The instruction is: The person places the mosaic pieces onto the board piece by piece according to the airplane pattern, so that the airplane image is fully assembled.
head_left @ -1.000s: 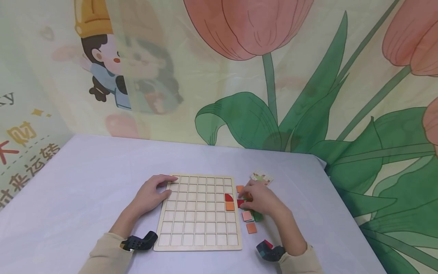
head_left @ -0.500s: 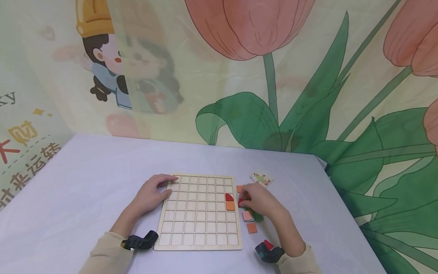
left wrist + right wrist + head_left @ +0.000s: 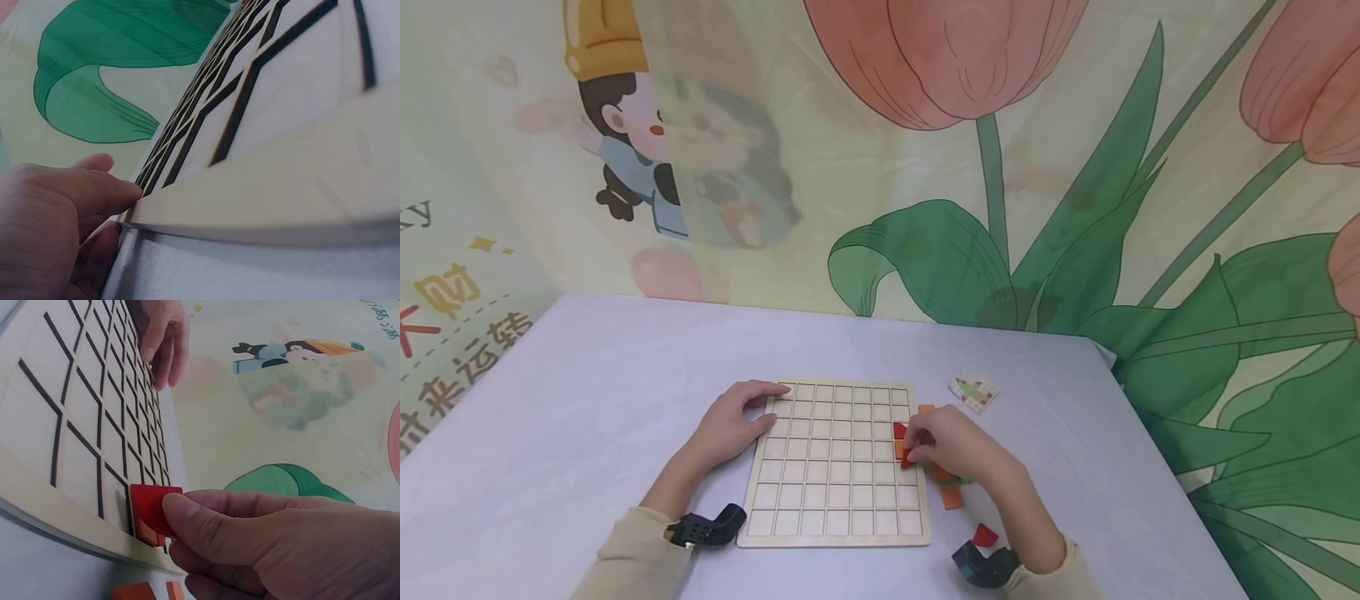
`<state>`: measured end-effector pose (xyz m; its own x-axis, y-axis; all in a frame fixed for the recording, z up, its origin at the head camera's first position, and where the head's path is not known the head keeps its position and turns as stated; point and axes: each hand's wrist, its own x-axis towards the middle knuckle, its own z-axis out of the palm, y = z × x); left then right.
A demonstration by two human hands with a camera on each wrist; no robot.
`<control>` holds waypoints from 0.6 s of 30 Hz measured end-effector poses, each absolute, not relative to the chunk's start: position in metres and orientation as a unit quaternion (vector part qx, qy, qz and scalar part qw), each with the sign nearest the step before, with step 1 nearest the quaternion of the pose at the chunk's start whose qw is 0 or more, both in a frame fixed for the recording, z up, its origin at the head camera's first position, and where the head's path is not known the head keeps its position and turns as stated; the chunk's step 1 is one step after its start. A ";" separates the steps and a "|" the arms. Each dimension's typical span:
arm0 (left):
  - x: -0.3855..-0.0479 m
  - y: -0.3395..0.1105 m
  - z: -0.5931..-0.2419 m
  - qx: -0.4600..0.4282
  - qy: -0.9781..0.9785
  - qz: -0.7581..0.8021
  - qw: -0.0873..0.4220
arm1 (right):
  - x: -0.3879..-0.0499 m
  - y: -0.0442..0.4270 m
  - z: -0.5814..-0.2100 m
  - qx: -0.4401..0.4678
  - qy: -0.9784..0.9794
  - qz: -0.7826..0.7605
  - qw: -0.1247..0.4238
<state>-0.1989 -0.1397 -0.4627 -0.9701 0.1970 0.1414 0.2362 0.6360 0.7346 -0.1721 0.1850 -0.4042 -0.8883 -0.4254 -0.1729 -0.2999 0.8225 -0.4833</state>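
A pale wooden grid board lies on the table, with a red tile and an orange tile seated in its rightmost column. Between thumb and fingers, my right hand pinches another red tile with a curved edge, held tilted over that column, just nearer than the orange one. My left hand rests against the board's left edge, fingers reaching its far left corner. In the left wrist view the thumb touches the rim. My right hand partly hides the tiles beneath it.
Right of the board lie loose orange tiles, with green pieces partly hidden by my hand. A red tile lies near my right wrist. A small printed pattern card sits farther back. A floral cloth hangs behind the table.
My right hand has picked up a red tile from beside the board and moved it left over the right column. The left hand has stayed in place.
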 end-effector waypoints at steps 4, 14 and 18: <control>-0.199 -0.139 -0.462 -0.123 -0.904 -0.409 0.026 | -0.170 0.181 -0.407 -0.190 0.946 -0.217 0.146; -0.199 -0.139 -0.463 -0.126 -0.904 -0.409 0.027 | -0.166 0.175 -0.408 -0.206 0.944 -0.205 0.155; -0.200 -0.140 -0.464 -0.128 -0.902 -0.411 0.027 | -0.166 0.173 -0.408 -0.211 0.946 -0.198 0.147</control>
